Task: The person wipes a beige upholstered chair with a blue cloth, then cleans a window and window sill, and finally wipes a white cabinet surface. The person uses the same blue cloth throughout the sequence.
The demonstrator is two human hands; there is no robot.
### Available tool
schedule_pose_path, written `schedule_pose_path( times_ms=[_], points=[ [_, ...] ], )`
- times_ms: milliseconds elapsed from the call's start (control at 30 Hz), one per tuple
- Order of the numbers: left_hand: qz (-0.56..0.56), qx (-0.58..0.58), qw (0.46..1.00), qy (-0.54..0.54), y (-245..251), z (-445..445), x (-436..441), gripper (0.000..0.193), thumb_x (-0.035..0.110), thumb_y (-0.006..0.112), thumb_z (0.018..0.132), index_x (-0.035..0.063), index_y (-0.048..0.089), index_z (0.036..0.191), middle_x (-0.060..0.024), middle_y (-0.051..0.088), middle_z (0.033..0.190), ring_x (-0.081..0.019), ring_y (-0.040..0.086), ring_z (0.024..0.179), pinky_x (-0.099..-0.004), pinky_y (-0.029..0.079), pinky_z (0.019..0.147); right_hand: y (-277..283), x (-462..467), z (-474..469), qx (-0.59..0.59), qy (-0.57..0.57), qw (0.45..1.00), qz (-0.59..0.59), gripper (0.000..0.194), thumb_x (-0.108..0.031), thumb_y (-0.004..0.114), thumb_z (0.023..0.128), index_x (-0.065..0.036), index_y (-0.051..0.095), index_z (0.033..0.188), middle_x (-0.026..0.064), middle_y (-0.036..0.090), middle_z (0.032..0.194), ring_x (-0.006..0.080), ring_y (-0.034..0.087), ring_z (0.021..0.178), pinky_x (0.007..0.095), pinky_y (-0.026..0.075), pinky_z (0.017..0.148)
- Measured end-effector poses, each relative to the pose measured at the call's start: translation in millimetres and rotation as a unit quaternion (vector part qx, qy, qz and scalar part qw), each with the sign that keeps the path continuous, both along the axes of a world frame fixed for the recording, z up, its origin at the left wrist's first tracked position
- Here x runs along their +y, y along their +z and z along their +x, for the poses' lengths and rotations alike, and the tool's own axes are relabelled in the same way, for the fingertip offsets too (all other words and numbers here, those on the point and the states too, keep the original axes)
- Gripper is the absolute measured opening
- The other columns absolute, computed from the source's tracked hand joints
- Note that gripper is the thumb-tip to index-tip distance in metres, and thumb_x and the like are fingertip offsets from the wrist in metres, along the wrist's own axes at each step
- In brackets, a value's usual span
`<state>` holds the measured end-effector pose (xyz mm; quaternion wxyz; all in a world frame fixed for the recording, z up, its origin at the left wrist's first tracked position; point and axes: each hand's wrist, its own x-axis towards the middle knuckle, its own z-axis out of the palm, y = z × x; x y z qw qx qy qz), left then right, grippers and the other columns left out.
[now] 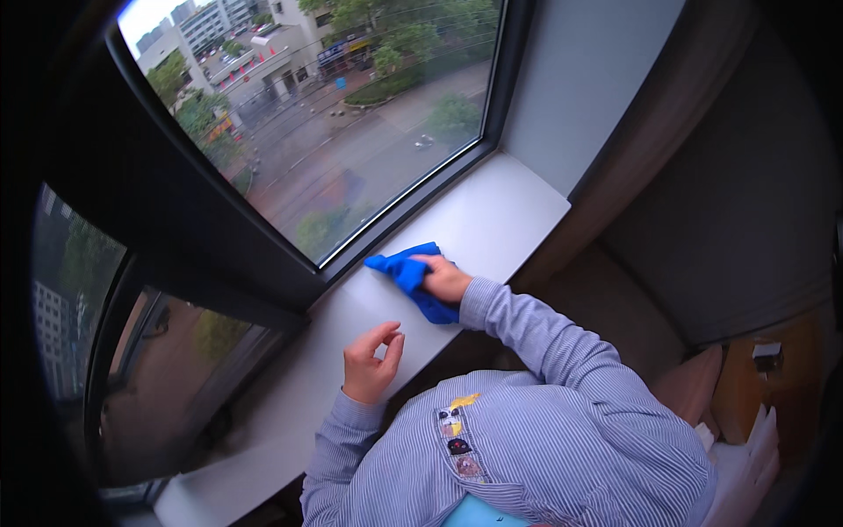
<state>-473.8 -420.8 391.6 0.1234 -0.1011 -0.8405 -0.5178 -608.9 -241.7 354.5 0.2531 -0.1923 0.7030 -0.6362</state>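
Crumpled on the white windowsill [504, 217] lies a blue cloth [411, 277], close to the dark window frame. My right hand [446, 279] grips it near its middle, and my fingers are partly hidden in its folds. To the left and nearer my body, my left hand [372, 362] is held over the sill with thumb and forefinger curled towards each other; nothing is in it. Beyond the sill stands the window pane [369, 132], through which a street and trees show.
A dark window post [217, 217] rises at the left, beside a second window [178, 356]. At the right are a pale side wall [579, 79] and a brown curtain [632, 151]. A wooden bedside table [741, 388] stands at the far right.
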Motion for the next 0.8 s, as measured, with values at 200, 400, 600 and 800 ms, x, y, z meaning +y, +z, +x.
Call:
schedule_pose_path(
  times_ms=[200, 400, 600, 800],
  points=[
    [0.106, 0.029, 0.989, 0.098, -3.0, -34.3, 55.2, 0.038, 0.010, 0.067, 0.081, 0.0006, 0.057, 0.116, -0.0131, 0.065, 0.101, -0.0205, 0.063, 0.093, -0.0311, 0.050, 0.082, 17.5, 88.8, -7.7, -0.332, 0.014, 0.875, -0.352, 0.073, -0.062, 0.038, 0.089, -0.013, 0.028, 0.142, 0.0174, 0.042, 0.137, 0.0367, 0.052, 0.114, 0.0489, 0.049, 0.089],
    [0.450, -0.242, 0.851, -0.120, -3.2, -89.5, 130.3, 0.075, 0.048, 0.067, 0.079, 0.0036, 0.039, 0.132, -0.0145, 0.050, 0.127, -0.0289, 0.050, 0.117, -0.0446, 0.043, 0.097, 38.0, 143.7, 8.5, -0.299, 0.026, 0.920, -0.253, 0.069, -0.057, 0.036, 0.092, -0.012, 0.025, 0.143, 0.0183, 0.044, 0.135, 0.0361, 0.052, 0.115, 0.0465, 0.050, 0.088],
    [0.492, -0.275, 0.826, -0.017, 3.0, -97.1, 192.1, 0.050, 0.034, 0.065, 0.086, 0.0015, 0.050, 0.120, -0.0155, 0.058, 0.115, -0.0292, 0.058, 0.106, -0.0448, 0.047, 0.092, 48.0, 217.3, -4.8, -0.167, -0.069, 0.980, -0.087, 0.051, -0.040, 0.036, 0.098, 0.000, 0.048, 0.127, 0.0152, 0.058, 0.119, 0.0293, 0.059, 0.105, 0.0419, 0.050, 0.089],
    [0.442, -0.271, 0.854, -0.043, 8.5, -117.4, 203.5, 0.045, 0.032, 0.065, 0.086, 0.0018, 0.053, 0.117, -0.0146, 0.060, 0.112, -0.0279, 0.059, 0.104, -0.0443, 0.048, 0.091, 36.7, 250.9, -5.2, -0.280, -0.111, 0.882, -0.363, 0.046, -0.031, 0.057, 0.091, -0.001, 0.049, 0.125, 0.0150, 0.060, 0.113, 0.0263, 0.058, 0.106, 0.0428, 0.046, 0.094]
  ],
)
